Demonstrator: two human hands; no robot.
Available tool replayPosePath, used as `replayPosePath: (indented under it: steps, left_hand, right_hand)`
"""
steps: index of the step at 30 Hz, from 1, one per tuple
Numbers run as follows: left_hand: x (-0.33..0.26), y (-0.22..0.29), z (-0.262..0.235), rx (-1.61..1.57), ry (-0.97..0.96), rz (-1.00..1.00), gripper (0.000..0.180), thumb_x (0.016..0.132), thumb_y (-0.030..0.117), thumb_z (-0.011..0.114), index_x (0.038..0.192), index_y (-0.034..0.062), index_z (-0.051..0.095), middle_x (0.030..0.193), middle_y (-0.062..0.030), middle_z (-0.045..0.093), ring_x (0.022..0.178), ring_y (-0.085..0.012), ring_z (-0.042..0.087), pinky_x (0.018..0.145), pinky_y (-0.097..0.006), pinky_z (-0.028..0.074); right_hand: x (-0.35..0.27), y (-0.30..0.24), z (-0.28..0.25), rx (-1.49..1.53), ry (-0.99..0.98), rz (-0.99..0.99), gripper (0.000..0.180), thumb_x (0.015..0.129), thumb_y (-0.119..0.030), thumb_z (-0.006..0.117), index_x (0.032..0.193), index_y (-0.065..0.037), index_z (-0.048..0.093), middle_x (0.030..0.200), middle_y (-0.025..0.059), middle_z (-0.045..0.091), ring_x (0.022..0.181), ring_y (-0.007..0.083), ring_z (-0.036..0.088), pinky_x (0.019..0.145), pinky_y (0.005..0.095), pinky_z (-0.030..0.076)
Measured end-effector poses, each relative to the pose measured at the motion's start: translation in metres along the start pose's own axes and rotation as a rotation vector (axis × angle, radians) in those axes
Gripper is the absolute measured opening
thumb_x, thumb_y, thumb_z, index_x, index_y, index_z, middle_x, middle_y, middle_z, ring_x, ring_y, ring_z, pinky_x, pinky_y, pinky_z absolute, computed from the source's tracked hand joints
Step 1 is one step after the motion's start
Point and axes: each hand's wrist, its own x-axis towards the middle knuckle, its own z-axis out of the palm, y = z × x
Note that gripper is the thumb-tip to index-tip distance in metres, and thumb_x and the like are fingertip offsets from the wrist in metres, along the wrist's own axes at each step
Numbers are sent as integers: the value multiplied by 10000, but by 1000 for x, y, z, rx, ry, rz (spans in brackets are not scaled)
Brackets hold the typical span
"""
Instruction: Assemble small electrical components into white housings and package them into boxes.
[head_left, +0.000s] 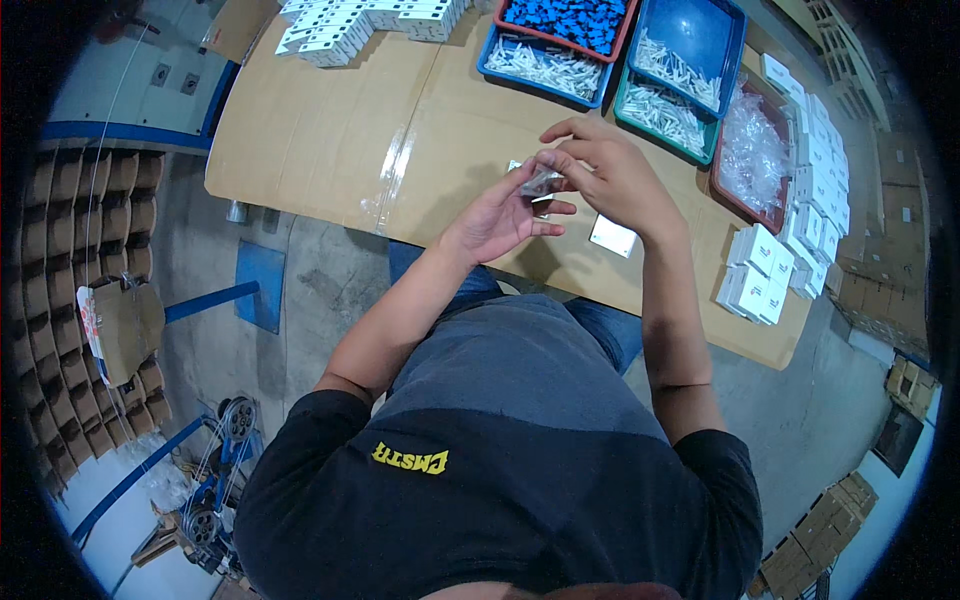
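Note:
Both hands meet over the near part of the cardboard-covered table. Between them is a small, crinkled clear plastic bag [541, 183]; what is inside it, if anything, I cannot make out. My left hand [498, 218], palm turned up, grips the bag's left side at the thumb, its lower fingers spread. From the right, my right hand [612, 176] pinches the bag with thumb and fingertips. A flat white box [612, 236] lies on the table just below my right hand. Other white pieces show partly behind my fingers.
Beyond my hands stand a red tray [632, 22] of blue parts, a blue tray [487, 62] and a green tray [622, 112] of white pieces. A brown tray [722, 200] holds clear plastic bags. Stacked white boxes [757, 272] line the right; more white boxes [335, 35] stand far left.

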Motion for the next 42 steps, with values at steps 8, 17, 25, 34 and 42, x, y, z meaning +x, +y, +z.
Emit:
replayPosePath:
  steps: [8, 17, 25, 34, 42]
  left_hand:
    - [2, 2, -1, -88, -35, 0, 536, 1059, 505, 447, 1400, 98, 516, 1288, -148, 629, 1172, -310, 635, 905, -463, 557]
    - [2, 5, 13, -111, 15, -28, 539, 1061, 483, 460, 1396, 63, 510, 1255, -143, 646, 1111, -294, 656, 896, -437, 579]
    - [6, -7, 13, -567, 39, 68, 380, 1063, 315, 509, 1294, 22, 583, 1206, -136, 664, 1100, -272, 654, 956, -433, 548]
    - [7, 5, 21, -96, 24, 76, 399, 1073, 314, 459, 1370, 57, 531, 1235, -141, 653, 1117, -236, 655, 1034, -429, 501]
    - [-2, 18, 12, 587, -98, 25, 559, 1071, 469, 447, 1351, -9, 524, 1196, -117, 669, 1127, -207, 663, 998, -363, 522]
  right_hand:
    - [1, 1, 0, 208, -97, -35, 281, 1011, -250, 591, 1032, -12, 739, 1081, 108, 701, 973, 239, 674, 829, 346, 532]
    - [-2, 1, 1, 459, 140, 216, 230, 986, -210, 645, 1087, -21, 727, 1035, 73, 707, 869, 146, 657, 736, 273, 506]
    - [-31, -2, 8, 274, 184, 187, 170, 837, -130, 769, 931, -25, 673, 933, 30, 643, 831, 136, 622, 668, 282, 471]
    - [-41, -4, -3, 375, 66, 163, 128, 843, -117, 785, 934, -51, 724, 1099, 36, 618, 952, 153, 580, 790, 291, 444]
    - [-26, 1, -21, 395, -223, 72, 96, 839, -54, 769, 920, -22, 728, 1081, 57, 589, 989, 170, 568, 843, 302, 461]
